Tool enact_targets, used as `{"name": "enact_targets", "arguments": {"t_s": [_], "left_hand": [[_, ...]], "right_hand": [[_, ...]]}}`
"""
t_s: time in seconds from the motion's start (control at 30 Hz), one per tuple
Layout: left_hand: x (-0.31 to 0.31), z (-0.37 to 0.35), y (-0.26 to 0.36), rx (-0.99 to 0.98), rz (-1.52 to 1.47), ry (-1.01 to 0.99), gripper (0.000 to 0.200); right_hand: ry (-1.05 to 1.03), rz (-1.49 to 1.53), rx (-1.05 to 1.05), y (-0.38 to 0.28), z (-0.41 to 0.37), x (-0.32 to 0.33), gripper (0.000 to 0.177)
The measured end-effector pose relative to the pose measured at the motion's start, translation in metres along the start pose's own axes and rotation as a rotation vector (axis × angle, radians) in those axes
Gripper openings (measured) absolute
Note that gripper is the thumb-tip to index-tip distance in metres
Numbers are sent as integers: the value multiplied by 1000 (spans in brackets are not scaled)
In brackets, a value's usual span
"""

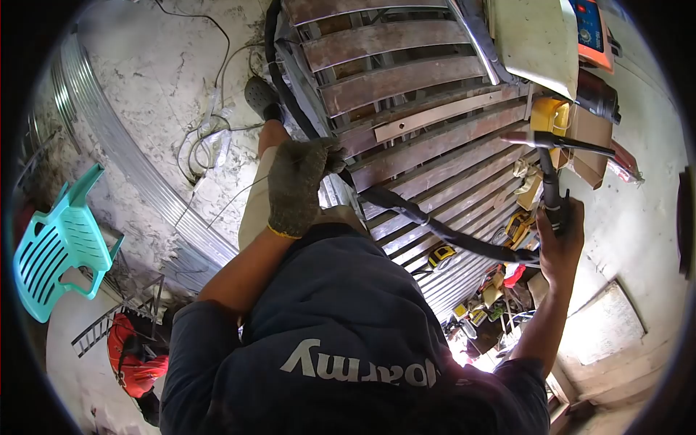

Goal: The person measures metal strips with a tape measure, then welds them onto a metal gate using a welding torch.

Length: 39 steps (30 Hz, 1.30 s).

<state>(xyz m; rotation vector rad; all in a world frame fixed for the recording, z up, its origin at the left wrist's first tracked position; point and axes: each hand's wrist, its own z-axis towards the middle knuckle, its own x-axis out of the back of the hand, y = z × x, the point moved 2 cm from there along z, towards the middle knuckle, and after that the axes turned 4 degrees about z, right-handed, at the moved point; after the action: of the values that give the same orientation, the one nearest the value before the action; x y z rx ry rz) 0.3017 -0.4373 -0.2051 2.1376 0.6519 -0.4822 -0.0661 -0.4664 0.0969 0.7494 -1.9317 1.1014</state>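
My right hand (562, 243), bare, is wrapped round the handle of a TIG welding torch (549, 181). The torch stands upright in it, its nozzle pointing left and its long back cap right. A black sheathed cable (464, 239) runs from the torch across the slats towards my left side. My left hand (296, 181) wears a dark knitted glove and is closed beside the slatted metal bench (406, 94). A thin rod (239, 197) sticks out of it to the lower left; its other end is not visible. The cable passes close by the gloved fingers.
A yellow tape measure (440, 255) lies on the slats. An orange and blue machine (591, 32), a yellow container (549, 116) and a cardboard box (591, 138) stand beyond the bench. A teal plastic chair (61, 246) and a person in red (134, 355) are at left; loose wires cross the floor.
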Motion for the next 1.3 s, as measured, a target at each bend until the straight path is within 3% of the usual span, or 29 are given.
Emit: {"name": "enact_targets", "arguments": {"t_s": [0.07,0.17,0.23,0.27,0.5,0.9,1.3], "left_hand": [[-2,-2,-5,-20,-53,-1,16],[-4,-3,0,-14,-125,-9,18],[-4,-3,0,-20,-129,-3,18],[-5,-3,0,-22,-131,-2,18],[-3,-2,-4,-12,-144,-1,20],[-3,-1,-4,-1,-157,7,23],[-3,0,-5,1,-136,3,20]], "right_hand": [[-87,-212,137,-27,16,-10,58],[-136,-120,242,-66,32,-49,69],[-245,-192,139,-77,42,-61,74],[-270,-170,134,-75,47,-69,66],[-326,-198,203,-70,73,-109,56],[-382,-155,97,-59,82,-124,55],[-378,-189,126,-57,82,-126,56]]}}
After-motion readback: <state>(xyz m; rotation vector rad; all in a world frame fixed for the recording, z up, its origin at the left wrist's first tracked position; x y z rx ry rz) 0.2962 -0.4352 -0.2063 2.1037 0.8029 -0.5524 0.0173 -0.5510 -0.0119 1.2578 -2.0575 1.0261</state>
